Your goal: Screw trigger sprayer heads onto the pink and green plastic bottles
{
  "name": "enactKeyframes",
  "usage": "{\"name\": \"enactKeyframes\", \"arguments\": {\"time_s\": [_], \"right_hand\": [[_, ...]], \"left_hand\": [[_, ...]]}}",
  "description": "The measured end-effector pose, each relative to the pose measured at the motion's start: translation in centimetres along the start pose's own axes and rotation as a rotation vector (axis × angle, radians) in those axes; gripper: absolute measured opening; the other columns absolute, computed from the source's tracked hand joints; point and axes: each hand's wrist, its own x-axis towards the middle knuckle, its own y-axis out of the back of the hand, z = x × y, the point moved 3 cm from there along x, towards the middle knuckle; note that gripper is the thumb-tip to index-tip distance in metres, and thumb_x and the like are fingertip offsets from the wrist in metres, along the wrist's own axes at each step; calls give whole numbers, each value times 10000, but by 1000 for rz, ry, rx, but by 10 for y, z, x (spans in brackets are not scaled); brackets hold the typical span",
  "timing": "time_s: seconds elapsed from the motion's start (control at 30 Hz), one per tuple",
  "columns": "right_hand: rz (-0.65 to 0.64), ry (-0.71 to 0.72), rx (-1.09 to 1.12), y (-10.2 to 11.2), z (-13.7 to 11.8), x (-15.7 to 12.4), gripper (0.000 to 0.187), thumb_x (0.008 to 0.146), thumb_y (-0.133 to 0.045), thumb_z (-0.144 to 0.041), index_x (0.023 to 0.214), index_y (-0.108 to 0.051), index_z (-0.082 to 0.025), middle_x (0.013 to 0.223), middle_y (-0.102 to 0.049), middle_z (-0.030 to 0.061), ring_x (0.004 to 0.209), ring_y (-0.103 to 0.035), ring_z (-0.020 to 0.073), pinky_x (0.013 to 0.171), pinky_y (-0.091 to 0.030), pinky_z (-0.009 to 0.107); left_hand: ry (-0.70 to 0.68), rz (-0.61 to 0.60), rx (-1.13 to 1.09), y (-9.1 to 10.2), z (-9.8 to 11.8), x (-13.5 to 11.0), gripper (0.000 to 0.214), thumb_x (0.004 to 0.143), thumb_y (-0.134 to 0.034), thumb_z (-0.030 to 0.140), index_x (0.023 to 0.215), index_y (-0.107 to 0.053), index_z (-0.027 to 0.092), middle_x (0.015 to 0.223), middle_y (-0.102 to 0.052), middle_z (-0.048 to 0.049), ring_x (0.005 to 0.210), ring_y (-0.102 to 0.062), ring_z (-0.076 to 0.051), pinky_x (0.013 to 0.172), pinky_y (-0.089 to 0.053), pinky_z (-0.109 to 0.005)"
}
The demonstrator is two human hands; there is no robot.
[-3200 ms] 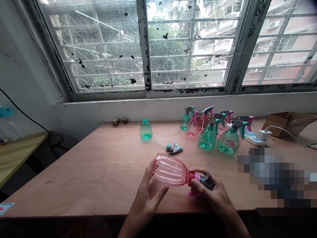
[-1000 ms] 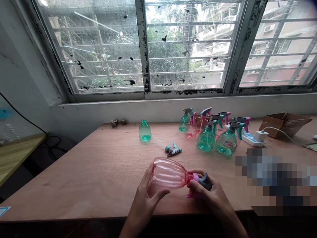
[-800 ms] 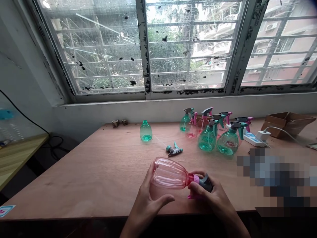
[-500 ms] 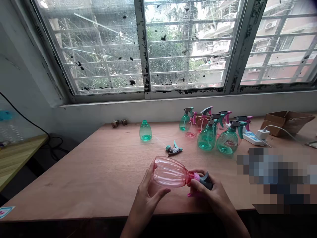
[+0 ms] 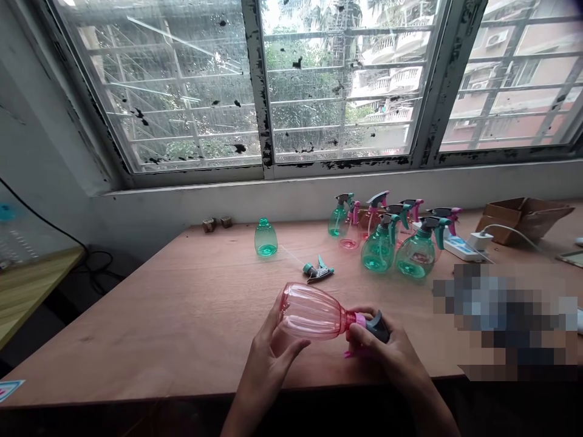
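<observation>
A pink see-through spray bottle (image 5: 312,311) lies sideways in the air above the table's front part, its base to the left. My left hand (image 5: 271,355) cups the base end; its fingers go behind the bottle and its thumb stands off below. My right hand (image 5: 380,343) is closed round the neck, at the pink collar and dark grey spray head (image 5: 377,326). A pink trigger shows under that hand. Beyond the bottle, a loose green-and-grey spray head (image 5: 319,271) lies on the table with its thin tube. A green bottle without a head (image 5: 266,238) stands farther back.
Several green and pink spray bottles (image 5: 415,255) with heads on stand at the back right of the wooden table (image 5: 150,328). Near them are a white power strip (image 5: 463,247) and a cardboard box (image 5: 523,221). A blurred patch covers the right side.
The view has shifted slightly, so everything sits a little higher and further left. Both hands keep the same hold on the pink bottle.
</observation>
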Motion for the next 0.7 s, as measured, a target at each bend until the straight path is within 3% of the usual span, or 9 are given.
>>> {"name": "enactKeyframes", "arguments": {"time_s": [0.1, 0.2, 0.37, 0.5, 0.6, 0.7], "right_hand": [[-26, 20, -43, 0, 0, 0, 334, 802, -825, -440, 992, -721, -185, 718, -715, 3, 599, -675, 156, 599, -584, 255], [-31, 41, -75, -1, -1, -1, 316, 806, -821, -425, 987, -726, -185, 719, -716, 4, 597, -661, 151, 590, -570, 245], [1, 10, -11, 0, 2, 1, 366, 787, -833, -451, 995, -722, -171, 692, -712, 7, 590, -661, 163, 596, -605, 284], [25, -14, 53, 0, 2, 1, 396, 762, -853, -463, 988, -718, -168, 694, -710, 6, 584, -662, 168, 603, -632, 322], [-1, 16, 12, -1, 0, 0, 354, 779, -843, -449, 968, -727, -173, 696, -708, 2, 578, -667, 154, 592, -604, 272], [-33, 19, -32, 0, 0, 0, 345, 786, -838, -442, 976, -728, -177, 694, -711, 3, 586, -664, 152, 581, -584, 251]], "left_hand": [[26, 8, 13, 1, 0, -1, 903, 788, -831, 409, 1550, -371, 263, 1555, -505, -79, 1465, -416, -320, 1243, -294, -451], [54, 6, -70, 0, 1, 0, 809, 846, -766, 458, 1532, -406, 225, 1511, -554, -107, 1411, -492, -333, 1207, -360, -465], [-11, 17, -24, 0, 3, 1, 734, 843, -780, 414, 1491, -460, 285, 1517, -544, -62, 1426, -473, -318, 1223, -332, -448], [-32, 18, 71, 1, 3, -2, 804, 826, -798, 386, 1521, -397, 320, 1558, -485, -47, 1471, -402, -300, 1245, -283, -437], [10, -10, 20, 0, 3, -4, 913, 814, -803, 422, 1563, -299, 287, 1560, -455, -99, 1433, -450, -317, 1217, -336, -448], [6, -9, -44, -1, 4, -3, 805, 859, -742, 469, 1531, -367, 233, 1508, -485, -139, 1394, -489, -337, 1176, -397, -455]]}}
